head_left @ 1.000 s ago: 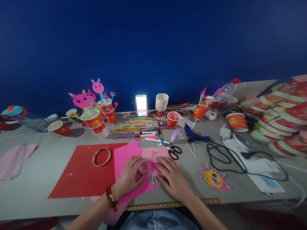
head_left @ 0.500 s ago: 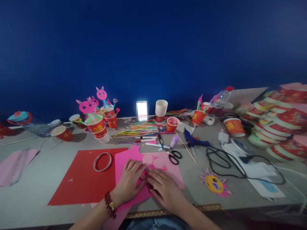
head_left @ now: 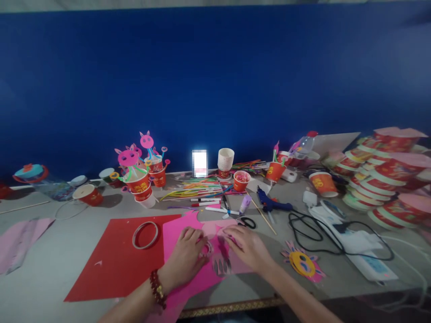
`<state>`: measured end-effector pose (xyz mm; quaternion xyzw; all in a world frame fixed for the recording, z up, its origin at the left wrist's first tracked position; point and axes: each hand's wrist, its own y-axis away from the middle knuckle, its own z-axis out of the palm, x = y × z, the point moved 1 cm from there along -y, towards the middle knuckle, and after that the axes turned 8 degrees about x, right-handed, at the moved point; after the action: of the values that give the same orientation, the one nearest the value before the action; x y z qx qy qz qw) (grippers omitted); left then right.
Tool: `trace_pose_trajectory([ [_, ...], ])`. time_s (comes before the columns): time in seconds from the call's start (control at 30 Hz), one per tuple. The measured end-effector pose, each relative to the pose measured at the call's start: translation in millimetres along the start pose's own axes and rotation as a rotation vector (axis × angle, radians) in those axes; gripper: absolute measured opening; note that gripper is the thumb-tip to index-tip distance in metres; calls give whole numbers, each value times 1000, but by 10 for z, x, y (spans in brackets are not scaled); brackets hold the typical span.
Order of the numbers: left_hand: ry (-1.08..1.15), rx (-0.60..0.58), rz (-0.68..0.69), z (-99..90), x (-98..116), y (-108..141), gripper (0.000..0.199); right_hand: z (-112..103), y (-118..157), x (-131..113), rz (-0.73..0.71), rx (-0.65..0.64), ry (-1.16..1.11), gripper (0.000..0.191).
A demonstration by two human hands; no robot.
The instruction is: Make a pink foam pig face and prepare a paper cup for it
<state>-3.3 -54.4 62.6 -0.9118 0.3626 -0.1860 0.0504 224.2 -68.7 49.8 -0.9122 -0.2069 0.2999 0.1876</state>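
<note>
A small ring (head_left: 210, 248) is gripped between the thumb and fingers of the left hand (head_left: 187, 256), at its 3 o'clock, above a hot pink sheet (head_left: 202, 277). The right hand (head_left: 245, 246) is placed over a pale pink sheet (head_left: 243, 268), its fingers bent; whether anything is pinched there cannot be told. Black-handled scissors (head_left: 248, 222) are seen at its 12 o'clock.

Pale round ring (head_left: 208, 247), black-handled scissors (head_left: 249, 222): partly hidden
Left hand (head_left: 184, 252) overlaps ring over bright-pink paper sheet (head_left: 172, 233); right hand (head_left: 248, 246) overlaps scissors right of sheet.
</note>
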Motion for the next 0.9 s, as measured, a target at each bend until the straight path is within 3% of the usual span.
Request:
trace_pose_trajectory([
  [0.17, -78, -42, 24, -9, 16, -52, 22, 117, -411, -26, -54, -94, 81, 20],
  [0.37, -110, -18, 6, 74, 8, -17, 35, 475, -963, -180, -131, -162, 81, 17],
  [0.57, -68, 11, -2, 101, -20, 27, 36, 580, -885, -264, -147, -185, 123, 15],
  [0.73, -40, -9, 21, 55, -23, 13, 32, 374, -781, -122, -1, -173, 275, 16],
  [0.9, -49, -6, 21, 48, -16, 6, 18, 264, -1067, 67, 257, -119, 537, 26],
])
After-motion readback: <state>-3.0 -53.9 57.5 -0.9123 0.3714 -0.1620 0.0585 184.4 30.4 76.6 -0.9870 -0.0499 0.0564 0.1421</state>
